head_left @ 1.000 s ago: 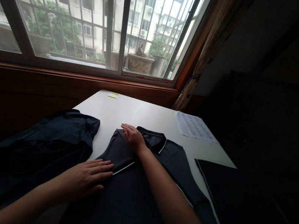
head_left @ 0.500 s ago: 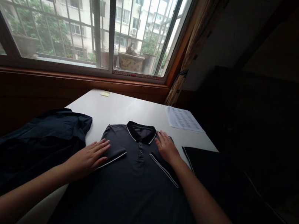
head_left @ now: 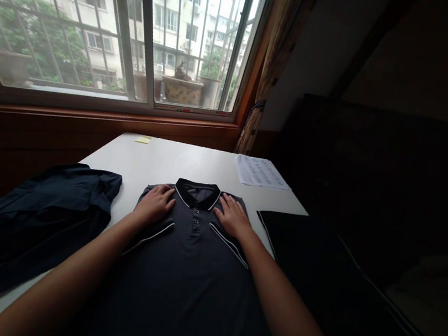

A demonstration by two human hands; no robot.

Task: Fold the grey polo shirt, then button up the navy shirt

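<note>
A dark grey polo shirt (head_left: 191,275) lies front side up before me, its black collar (head_left: 197,195) edged in white and pointing at the window. Both short sleeves are turned inward over the chest, showing white-trimmed cuffs. My left hand (head_left: 155,202) rests flat on the shirt's left shoulder, fingers stretched toward the collar. On the opposite shoulder, my right hand (head_left: 232,215) lies flat too, fingertips close to the collar's edge. Neither hand grips the cloth. The shirt's lower part fades into shadow at the bottom of the view.
Dark navy cloth (head_left: 32,212) lies crumpled on the left of the white table (head_left: 191,160). At right is a black cloth piece with pale edging (head_left: 309,270). Printed sheets (head_left: 263,172) and a yellow sticky note (head_left: 143,139) lie toward the back, below a barred window.
My right hand has moved from the left shoulder across to the right one, uncovering the collar and buttons. My left hand has slid up from the sleeve to the shoulder. The view has turned rightward.
</note>
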